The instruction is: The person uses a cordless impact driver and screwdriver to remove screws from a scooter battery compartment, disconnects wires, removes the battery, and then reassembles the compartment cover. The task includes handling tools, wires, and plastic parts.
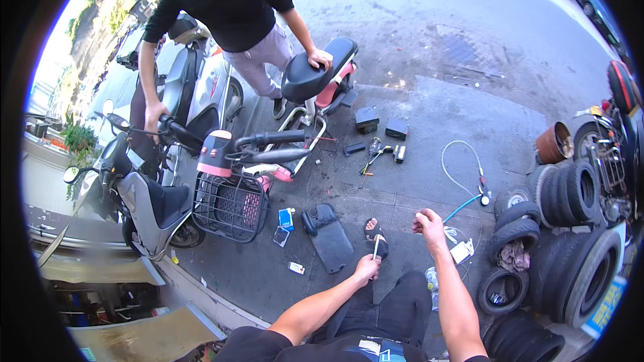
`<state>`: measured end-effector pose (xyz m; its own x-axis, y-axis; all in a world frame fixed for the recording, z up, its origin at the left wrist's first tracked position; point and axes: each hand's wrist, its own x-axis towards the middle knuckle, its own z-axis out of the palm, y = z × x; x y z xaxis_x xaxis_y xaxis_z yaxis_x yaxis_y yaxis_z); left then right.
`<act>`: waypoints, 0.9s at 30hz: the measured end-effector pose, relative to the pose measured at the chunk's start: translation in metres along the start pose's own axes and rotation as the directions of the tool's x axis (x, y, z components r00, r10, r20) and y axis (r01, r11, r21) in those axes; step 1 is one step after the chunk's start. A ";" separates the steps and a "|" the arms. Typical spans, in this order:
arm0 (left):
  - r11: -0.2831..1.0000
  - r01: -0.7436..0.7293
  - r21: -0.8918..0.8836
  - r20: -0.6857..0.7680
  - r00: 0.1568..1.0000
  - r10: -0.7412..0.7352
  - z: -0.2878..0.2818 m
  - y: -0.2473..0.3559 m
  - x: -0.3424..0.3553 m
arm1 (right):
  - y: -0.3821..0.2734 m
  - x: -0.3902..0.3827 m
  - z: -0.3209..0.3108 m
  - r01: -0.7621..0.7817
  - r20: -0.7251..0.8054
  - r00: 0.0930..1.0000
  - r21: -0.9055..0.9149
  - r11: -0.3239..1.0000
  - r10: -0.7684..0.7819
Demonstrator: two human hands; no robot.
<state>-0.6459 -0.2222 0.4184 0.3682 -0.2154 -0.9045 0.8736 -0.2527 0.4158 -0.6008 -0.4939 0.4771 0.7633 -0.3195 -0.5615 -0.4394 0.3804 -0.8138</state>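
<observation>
My left hand (367,268) is closed around a slim, light-coloured rod-like object (376,247), held upright above my lap, near my sandalled foot (373,228). My right hand (427,223) is raised to the right, fingers curled together; what it holds, if anything, I cannot make out. A dark plastic panel (330,241) lies left of my foot. Small blue packages (286,219) and a white one (296,267) are beside it. Farther forward are dark boxes (367,121), tools (386,154) and an air hose with a gauge (463,204).
A person in black (235,20) grips a pink electric bike (225,194) by handlebar and seat. A grey scooter (151,198) stands left, beside other two-wheelers. Several stacked tyres (580,271), a brown bucket (553,144) and a motorcycle (600,141) line the right.
</observation>
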 end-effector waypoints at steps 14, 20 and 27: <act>0.880 -0.112 -0.463 -0.517 0.840 -0.165 0.093 0.090 0.178 | -0.054 0.245 -0.003 -0.610 0.544 0.786 0.602 0.516 0.294; 0.889 -0.273 0.368 -0.597 0.663 0.451 0.000 0.227 0.527 | -0.020 0.646 -0.011 0.385 0.554 0.829 -0.664 0.641 0.075; 0.538 -0.370 0.757 -0.203 0.650 0.732 -0.123 0.242 0.734 | 0.226 0.831 0.064 0.597 0.629 0.694 -0.775 0.207 0.350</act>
<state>-0.1249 -0.3260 -0.1567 0.9437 -0.1335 -0.3025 0.0931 -0.7706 0.6305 -0.0356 -0.6179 -0.1641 0.6740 0.4570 -0.5804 -0.0023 -0.7844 -0.6203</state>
